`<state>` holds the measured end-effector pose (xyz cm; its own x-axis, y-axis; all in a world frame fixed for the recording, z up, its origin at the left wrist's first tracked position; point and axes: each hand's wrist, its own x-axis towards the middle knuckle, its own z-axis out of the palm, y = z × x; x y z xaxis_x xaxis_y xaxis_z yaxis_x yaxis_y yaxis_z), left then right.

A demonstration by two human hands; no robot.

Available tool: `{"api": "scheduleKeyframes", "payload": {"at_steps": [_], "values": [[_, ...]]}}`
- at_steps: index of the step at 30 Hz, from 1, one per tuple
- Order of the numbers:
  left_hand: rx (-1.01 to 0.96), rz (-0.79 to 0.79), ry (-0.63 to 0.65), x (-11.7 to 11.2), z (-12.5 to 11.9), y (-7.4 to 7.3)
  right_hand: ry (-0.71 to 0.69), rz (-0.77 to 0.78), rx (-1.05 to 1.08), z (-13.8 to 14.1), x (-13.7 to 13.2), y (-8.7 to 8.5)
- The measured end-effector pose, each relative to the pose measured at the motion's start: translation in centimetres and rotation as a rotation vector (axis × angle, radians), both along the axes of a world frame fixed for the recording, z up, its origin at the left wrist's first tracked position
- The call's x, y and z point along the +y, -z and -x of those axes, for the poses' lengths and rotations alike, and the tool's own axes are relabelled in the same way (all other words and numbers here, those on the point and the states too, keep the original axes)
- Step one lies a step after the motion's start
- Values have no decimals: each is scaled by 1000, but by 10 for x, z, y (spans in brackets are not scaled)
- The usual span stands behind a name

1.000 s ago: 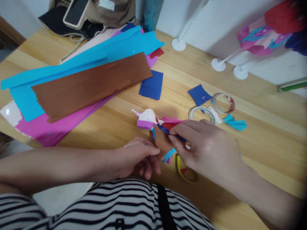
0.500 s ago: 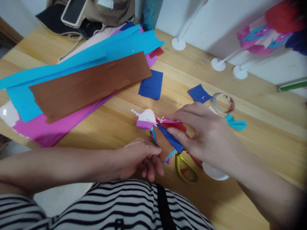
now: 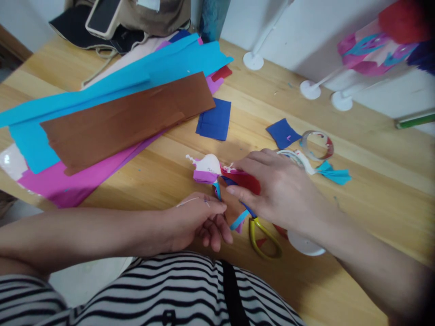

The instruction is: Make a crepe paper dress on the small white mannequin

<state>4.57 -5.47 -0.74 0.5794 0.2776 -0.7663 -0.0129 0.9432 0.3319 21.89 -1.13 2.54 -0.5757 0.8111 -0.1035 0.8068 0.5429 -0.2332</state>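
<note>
A small paper figure (image 3: 217, 174) of white, purple, red, blue and brown pieces lies near the front edge of the wooden table (image 3: 374, 190). My left hand (image 3: 197, 222) pinches its lower brown edge, fingers curled together. My right hand (image 3: 278, 190) lies over the figure's red and blue part, fingers stretched and pressing down on it. Yellow-handled scissors (image 3: 265, 237) lie just under my right wrist, partly hidden.
Long sheets of brown (image 3: 125, 120), light blue (image 3: 112, 88) and magenta paper (image 3: 78, 183) are stacked at the left. Two dark blue scraps (image 3: 214, 120), tape rolls (image 3: 317, 145), a white disc (image 3: 306, 246), white stands (image 3: 253, 61), and a bag with a phone (image 3: 103, 16) stand behind.
My right hand moved left over the figure, uncovering the scissors and white disc, and now presses flat on the red piece. My left hand kept its pinch.
</note>
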Motion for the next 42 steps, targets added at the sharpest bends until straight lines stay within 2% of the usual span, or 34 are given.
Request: {"api": "scheduleKeyframes", "payload": {"at_steps": [4, 8, 13, 15, 16, 19, 21, 22, 24, 27, 30, 36, 42], "values": [[-17, 4, 19, -1, -1, 2, -7, 35, -140, 8, 1, -2], [-22, -13, 29, 0, 0, 4, -10, 26, -174, 10, 1, -2], [74, -64, 188, 1, 11, -1, -22, -1, -165, 8, 1, 1], [213, -275, 323, -1, 19, -4, -26, 4, -167, 8, 1, 1], [291, -470, 391, -3, 22, -5, -26, 9, -166, 8, 1, 1], [446, -1289, 467, -8, 31, -2, -16, 29, -162, 7, 0, 0], [453, -1736, 510, -11, 33, 3, -15, 29, -145, 7, 1, 1], [452, -1898, 549, -12, 33, 6, -14, 29, -134, 6, 1, 2], [478, -2100, 649, -12, 32, 12, -17, 26, -107, 4, 2, 4], [526, -2240, 697, -11, 31, 19, -24, 27, -73, 2, 3, 3], [491, -2318, 612, -10, 33, 22, -1, 81, -20, 0, 4, -1], [402, -2330, 594, -3, 35, 14, 66, 143, 185, -8, 9, -5], [420, -2470, 569, 5, 24, 10, 169, 201, 274, -9, 22, -3]]}}
